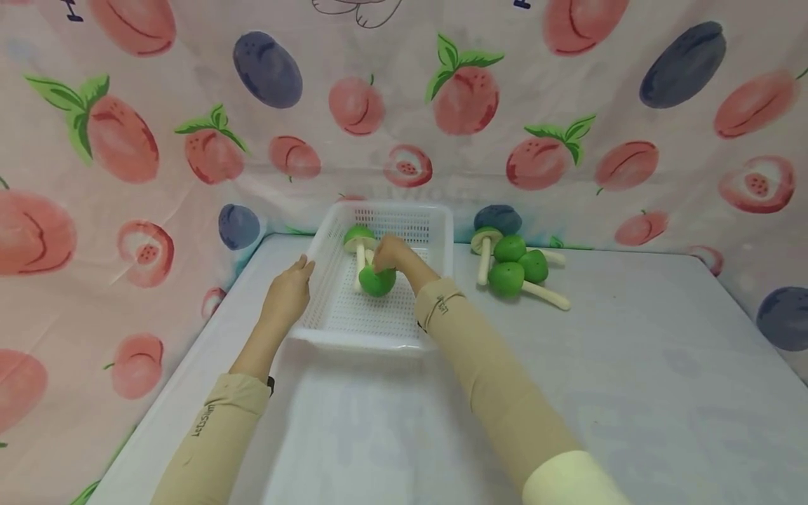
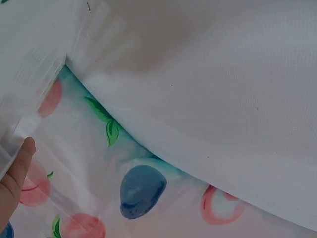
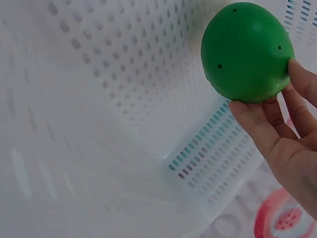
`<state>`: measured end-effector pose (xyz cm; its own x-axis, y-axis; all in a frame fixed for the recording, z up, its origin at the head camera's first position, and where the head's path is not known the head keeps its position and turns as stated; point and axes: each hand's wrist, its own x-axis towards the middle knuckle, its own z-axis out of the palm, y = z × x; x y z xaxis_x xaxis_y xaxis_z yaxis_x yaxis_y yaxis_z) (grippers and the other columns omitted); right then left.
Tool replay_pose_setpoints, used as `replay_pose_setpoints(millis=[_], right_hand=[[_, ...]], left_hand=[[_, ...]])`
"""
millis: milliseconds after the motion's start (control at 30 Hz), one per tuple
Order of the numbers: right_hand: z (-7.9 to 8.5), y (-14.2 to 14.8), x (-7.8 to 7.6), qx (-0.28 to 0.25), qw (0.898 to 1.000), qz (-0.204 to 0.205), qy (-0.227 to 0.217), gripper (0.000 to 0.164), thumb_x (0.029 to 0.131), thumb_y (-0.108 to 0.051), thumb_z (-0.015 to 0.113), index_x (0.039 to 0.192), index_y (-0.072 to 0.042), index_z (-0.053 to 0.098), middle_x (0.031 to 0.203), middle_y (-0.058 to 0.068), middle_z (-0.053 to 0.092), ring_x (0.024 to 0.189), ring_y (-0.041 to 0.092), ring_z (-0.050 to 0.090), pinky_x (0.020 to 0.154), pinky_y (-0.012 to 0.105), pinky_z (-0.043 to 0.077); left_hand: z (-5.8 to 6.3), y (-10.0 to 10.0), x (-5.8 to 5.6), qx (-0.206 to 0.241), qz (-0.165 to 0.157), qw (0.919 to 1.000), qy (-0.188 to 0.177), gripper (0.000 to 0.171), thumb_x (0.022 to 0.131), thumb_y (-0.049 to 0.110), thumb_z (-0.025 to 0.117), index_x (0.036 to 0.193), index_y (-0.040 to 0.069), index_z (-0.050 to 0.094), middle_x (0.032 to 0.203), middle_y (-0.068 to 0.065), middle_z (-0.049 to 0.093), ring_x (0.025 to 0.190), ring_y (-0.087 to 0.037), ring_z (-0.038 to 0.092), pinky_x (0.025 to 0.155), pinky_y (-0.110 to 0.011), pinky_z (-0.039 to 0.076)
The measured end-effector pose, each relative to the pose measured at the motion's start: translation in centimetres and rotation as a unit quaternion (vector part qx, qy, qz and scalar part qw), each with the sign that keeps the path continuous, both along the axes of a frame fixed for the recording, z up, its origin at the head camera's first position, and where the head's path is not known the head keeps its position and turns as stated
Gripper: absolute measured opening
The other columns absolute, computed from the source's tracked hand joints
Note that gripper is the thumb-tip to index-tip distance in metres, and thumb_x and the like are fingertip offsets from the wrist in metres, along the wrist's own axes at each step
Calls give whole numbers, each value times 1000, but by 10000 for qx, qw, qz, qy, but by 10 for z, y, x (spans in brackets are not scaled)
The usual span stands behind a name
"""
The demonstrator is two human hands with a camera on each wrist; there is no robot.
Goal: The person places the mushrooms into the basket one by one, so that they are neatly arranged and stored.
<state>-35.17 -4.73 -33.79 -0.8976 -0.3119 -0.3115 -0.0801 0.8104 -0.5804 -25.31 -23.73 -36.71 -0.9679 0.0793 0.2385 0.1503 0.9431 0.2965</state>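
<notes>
On my feed the hands were apart: the left hand (image 1: 287, 294) lay with fingers straight against the basket (image 1: 366, 341), while the right hand (image 1: 393, 254) pinched a green mushroom (image 1: 377, 283) by its cap inside it, between the hands. I couldn't tell whether it touched the bottom. A second mushroom (image 1: 358, 236) lay in there, just left of the right hand. Four others (image 1: 507, 280) sat together on the table (image 1: 631, 365), right of that hand. I judged the filling about a third along, those four being left.
</notes>
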Motion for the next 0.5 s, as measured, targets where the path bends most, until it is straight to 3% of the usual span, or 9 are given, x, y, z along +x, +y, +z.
replay_pose_setpoints(millis=[100, 233, 333, 400, 467, 500], right_hand=[[-7, -4, -2, 204, 9998, 10, -14, 6, 82, -3, 66, 86, 1, 69, 71, 1, 49, 57, 11, 41, 48, 17, 39], [-14, -6, -4, 368, 9993, 10, 40, 15, 83, -8, 67, 95, 2, 70, 75, 2, 53, 64, 12, 47, 57, 18, 46], [-15, -7, -6, 394, 9992, 22, 101, 9, 84, -9, 67, 79, -2, 67, 74, 2, 53, 67, 12, 49, 61, 20, 49], [-15, -6, -6, 349, 9993, 42, 95, 21, 85, -8, 66, 65, -6, 57, 68, 0, 49, 63, 11, 46, 57, 18, 46], [-14, -5, -5, 304, 9995, 97, 17, 28, 85, -6, 65, 61, -9, 49, 65, -1, 45, 58, 10, 41, 53, 16, 40], [-14, -4, -5, 280, 9995, 144, -39, 25, 85, -6, 64, 63, -7, 52, 66, -2, 45, 58, 9, 39, 52, 16, 38]], left_hand=[[-2, 0, 0, 16, -12, 10000, 2, 37, 94, -4, 44, 130, -9, 48, 140, -29, 41, 125, -46, 45, 103, -54, 42], [-5, -1, -1, 13, -33, 10000, 53, 36, 94, -4, 45, 130, -9, 49, 139, -30, 42, 124, -46, 46, 102, -54, 43], [-5, -1, -1, -8, -16, 10000, 79, 36, 94, -4, 45, 130, -9, 49, 139, -30, 42, 124, -46, 46, 103, -53, 42], [-4, -1, -2, -34, 5, 10000, 78, 36, 94, -5, 45, 130, -9, 49, 139, -30, 42, 125, -46, 45, 103, -54, 42], [-3, -1, -2, -62, 27, 10000, 74, 36, 94, -5, 45, 130, -9, 49, 139, -29, 41, 125, -45, 45, 103, -54, 42], [-3, -1, -2, -76, 30, 9999, 70, 36, 94, -5, 45, 130, -9, 49, 139, -29, 41, 125, -45, 45, 103, -54, 42]])
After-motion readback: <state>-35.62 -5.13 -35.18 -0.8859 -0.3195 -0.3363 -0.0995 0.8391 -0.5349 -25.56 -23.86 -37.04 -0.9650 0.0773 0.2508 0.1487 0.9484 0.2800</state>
